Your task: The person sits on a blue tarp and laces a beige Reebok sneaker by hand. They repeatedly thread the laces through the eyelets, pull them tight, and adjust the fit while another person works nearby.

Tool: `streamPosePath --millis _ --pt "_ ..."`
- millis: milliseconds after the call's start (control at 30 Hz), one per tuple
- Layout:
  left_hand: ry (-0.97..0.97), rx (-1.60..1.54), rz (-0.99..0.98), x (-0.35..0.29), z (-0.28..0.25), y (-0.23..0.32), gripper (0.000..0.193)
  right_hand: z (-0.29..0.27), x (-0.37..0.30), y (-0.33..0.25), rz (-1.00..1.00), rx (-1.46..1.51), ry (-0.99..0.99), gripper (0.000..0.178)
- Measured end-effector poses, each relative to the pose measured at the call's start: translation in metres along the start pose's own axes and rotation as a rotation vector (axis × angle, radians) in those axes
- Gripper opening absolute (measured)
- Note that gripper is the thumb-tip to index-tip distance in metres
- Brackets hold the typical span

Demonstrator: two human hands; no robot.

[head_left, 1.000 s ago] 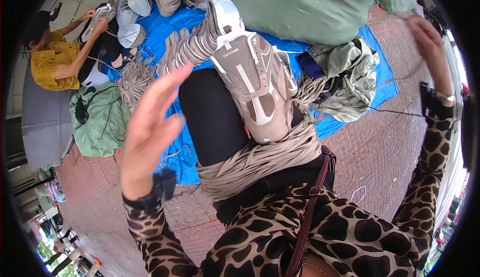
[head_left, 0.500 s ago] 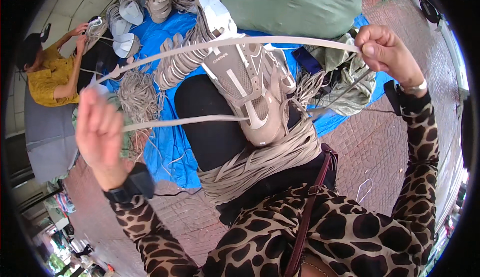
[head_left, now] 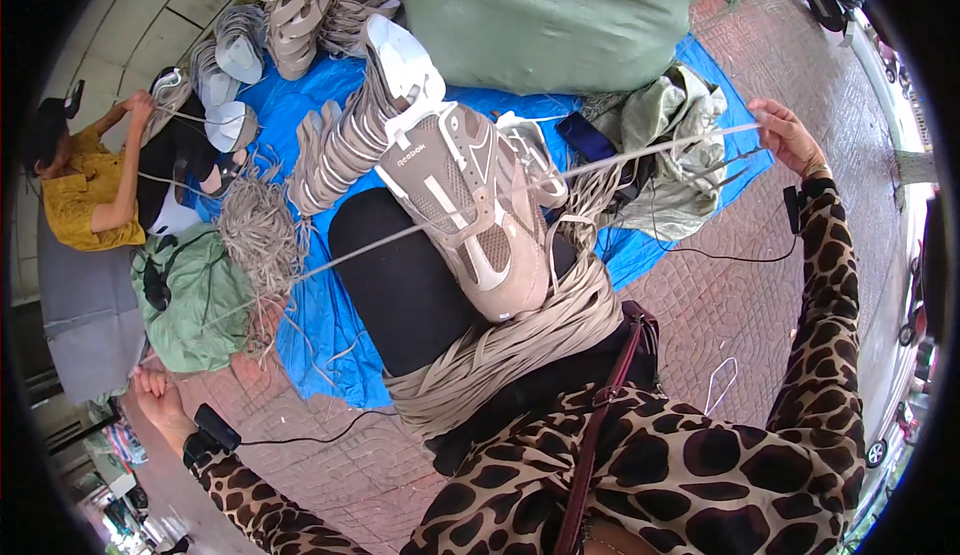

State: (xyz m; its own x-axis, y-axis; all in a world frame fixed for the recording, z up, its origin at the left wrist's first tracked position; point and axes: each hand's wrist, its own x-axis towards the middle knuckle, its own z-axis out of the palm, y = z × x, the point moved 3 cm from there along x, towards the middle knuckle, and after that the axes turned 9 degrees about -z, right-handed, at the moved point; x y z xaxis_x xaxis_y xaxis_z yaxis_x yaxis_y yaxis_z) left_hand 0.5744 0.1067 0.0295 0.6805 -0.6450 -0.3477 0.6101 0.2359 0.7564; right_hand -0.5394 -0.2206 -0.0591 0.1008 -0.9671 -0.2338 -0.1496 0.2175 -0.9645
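A beige shoelace [head_left: 640, 153] is stretched in a long slanting line across the view, passing over a beige and white shoe upper [head_left: 512, 255]. My right hand [head_left: 790, 137], at the far right, pinches one end. At the lower left my left hand [head_left: 162, 400] is closed at the other end, where the lace is thin and blurred. The shoe upper rests on my black-clothed thigh [head_left: 385, 280], its toe pointing toward me. I see a lace running through its toe-end eyelets only unclearly. A thick bundle of beige laces [head_left: 510, 330] lies across my lap.
A blue tarp [head_left: 335, 355] carries stacked shoe uppers [head_left: 345, 155], a tangle of laces [head_left: 262, 217], a phone [head_left: 588, 137] and a large green sack [head_left: 550, 25]. A co-worker in a yellow shirt [head_left: 90, 200] sits at the left, handling an upper. Black cables hang from both my wrists.
My hands have moved farther apart, the left down and outward, the right outward. The lace went from a slack loop with two strands to one taut line. The view has shifted slightly.
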Motion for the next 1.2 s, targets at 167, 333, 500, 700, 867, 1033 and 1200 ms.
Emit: streamPosePath --millis 167,333,500,700,867,1033,1200 --pt "-0.294 0.742 -0.228 -0.084 0.149 -0.125 0.016 -0.05 0.02 -0.024 -0.181 -0.836 0.571 0.024" --pt "-1.09 1.281 -0.76 -0.226 0.296 -0.294 0.026 0.193 0.003 -0.081 -0.532 -0.572 -0.043 0.034" --pt "-1.43 1.216 -0.776 -0.276 0.36 -0.346 0.027 0.347 -0.103 -0.087 -0.569 -0.188 -1.141 0.035" --pt "-1.383 1.336 -0.811 -0.235 0.291 -0.312 0.027 0.257 -0.077 -0.073 -0.178 -0.289 -0.659 0.013" --pt "-1.389 1.345 -0.421 -0.248 0.284 -0.35 0.022 0.298 -0.08 -0.085 -0.743 -1.32 -0.101 0.023" --pt "-1.412 1.239 -0.096 -0.269 0.31 -0.372 0.018 0.377 -0.1 -0.101 -0.333 -0.222 -0.889 0.019" --pt "-1.304 1.401 -0.237 -0.252 0.293 -0.357 0.016 0.381 -0.087 -0.114 -0.498 -0.53 -0.751 0.015"
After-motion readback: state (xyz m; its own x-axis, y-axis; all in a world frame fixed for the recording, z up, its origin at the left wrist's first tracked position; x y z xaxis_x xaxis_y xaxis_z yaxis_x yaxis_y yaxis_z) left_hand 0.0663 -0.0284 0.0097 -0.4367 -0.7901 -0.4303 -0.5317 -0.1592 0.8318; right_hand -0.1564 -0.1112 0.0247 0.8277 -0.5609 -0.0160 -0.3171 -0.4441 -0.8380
